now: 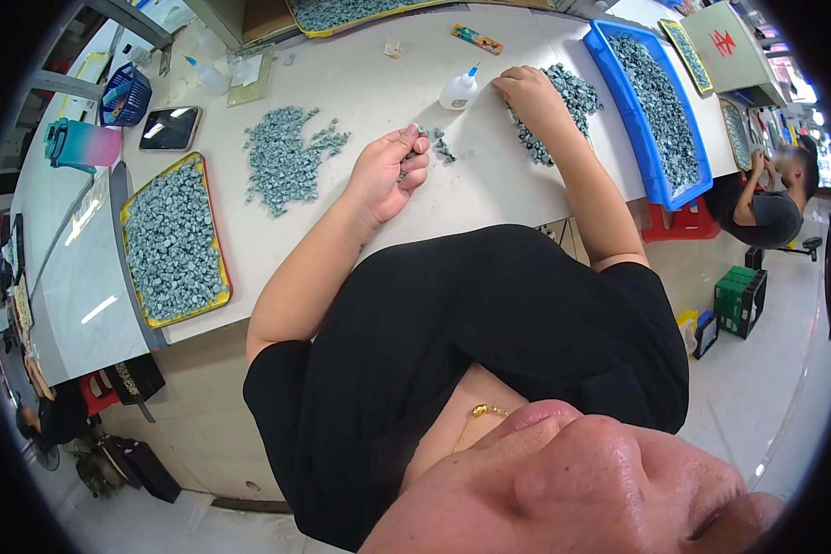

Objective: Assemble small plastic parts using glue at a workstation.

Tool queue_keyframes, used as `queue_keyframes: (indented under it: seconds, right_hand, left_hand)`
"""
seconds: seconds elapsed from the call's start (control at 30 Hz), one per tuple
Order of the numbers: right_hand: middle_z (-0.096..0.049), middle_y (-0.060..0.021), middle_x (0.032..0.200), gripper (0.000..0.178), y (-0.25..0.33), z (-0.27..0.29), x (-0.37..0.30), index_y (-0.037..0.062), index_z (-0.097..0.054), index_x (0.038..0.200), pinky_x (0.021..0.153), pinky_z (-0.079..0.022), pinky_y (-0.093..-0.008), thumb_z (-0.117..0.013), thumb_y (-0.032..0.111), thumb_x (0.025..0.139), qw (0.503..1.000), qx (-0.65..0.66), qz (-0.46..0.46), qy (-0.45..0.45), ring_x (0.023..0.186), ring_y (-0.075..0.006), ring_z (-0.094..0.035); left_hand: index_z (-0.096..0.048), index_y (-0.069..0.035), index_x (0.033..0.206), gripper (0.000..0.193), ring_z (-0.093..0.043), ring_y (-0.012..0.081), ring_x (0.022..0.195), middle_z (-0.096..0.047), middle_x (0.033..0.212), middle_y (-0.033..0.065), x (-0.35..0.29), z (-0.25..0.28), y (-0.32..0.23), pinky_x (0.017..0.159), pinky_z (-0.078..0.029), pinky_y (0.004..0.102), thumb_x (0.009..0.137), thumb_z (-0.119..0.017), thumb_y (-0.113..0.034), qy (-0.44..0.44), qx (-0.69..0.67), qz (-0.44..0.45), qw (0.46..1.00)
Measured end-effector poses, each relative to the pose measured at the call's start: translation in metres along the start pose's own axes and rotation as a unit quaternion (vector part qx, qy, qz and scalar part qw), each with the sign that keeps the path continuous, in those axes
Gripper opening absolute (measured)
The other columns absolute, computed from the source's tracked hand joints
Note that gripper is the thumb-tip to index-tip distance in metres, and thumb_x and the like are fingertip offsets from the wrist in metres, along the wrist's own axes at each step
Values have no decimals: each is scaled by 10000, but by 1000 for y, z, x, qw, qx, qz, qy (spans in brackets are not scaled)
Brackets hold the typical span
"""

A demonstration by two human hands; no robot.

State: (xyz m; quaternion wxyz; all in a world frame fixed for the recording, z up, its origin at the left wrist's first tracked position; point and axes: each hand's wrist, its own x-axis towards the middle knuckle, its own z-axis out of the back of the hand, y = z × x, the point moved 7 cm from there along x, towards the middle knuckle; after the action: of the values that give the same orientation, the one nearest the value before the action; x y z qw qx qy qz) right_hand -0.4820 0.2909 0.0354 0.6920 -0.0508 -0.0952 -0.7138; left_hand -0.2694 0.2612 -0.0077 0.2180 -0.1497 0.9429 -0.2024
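Foremost, at five o'clock: wearer's head [489,471], one, in part; behind it, a black top [452,314]. Left hand [395,174], just short of twelve o'clock: fingers curled nearly closed, thumb against forefinger, apparently on a few stone chips [408,159]; the curl presumably stops such small pieces dropping. Right hand [534,100], at one o'clock: palm down, fingers bent at the near-twelve edge of the right heap [577,92]; whether it has hold of a chip cannot be told, the fingertips being hidden. Heaps probably lie loose and within reach for easy picking; raised rims likely keep the trayed chips from straying. White squeeze bottle [458,92], between twelve and one, stands upright, blue tip uppermost, presumably against dripping. Count follows. Chips, grey-green: too many to number. Loose heaps: two, the right heap and the left heap [288,166] toward half past ten; plus one small scatter [444,148] beside the left hand. Blue tray [630,120]: one, at two o'clock, filled. Yellow-rimmed trays, three plainly seen: near tray [214,303] at nine, far tray [319,33] before twelve, outer tray [704,90] past the blue one. Phone [170,128]: one, at ten. Tumbler [81,145], teal and pink: one, between nine and ten.
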Motion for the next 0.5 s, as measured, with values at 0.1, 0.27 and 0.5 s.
queue_keyframes:
  seconds: [0.1, 0.27, 0.5]
  right_hand:
    - [-637, -105, 970, 223, -7, 9, -2, 30, -663, 1022, 856, -484, -353, -595, 43, 810, 993, 92, -74, -29, 960, -278, -597]
    - [-640, -80, 910, 154, 3, 46, -11, 17, -665, 995, 737, -516, -274, -616, 50, 853, 954, 243, -125, -125, 794, -175, -641]
    - [-662, -47, 850, 231, 57, 55, -11, 11, -644, 1065, 665, -480, -229, -653, 18, 834, 852, 517, -23, -78, 703, -94, -581]
  left_hand:
    - [-460, -45, 917, 156, -330, 57, 601, -467, 818, 1, -1, -2, 1, 448, -254, 180, 990, -473, -182, 10, -13, 6, 1000]
    - [-459, -50, 911, 167, -321, 57, 602, -458, 815, -3, -4, -5, 0, 447, -252, 179, 993, -466, -196, 19, -42, 4, 999]
    - [-462, -60, 906, 173, -322, 50, 584, -451, 807, -10, -6, -12, 1, 440, -254, 181, 996, -458, -208, 39, -47, 11, 998]
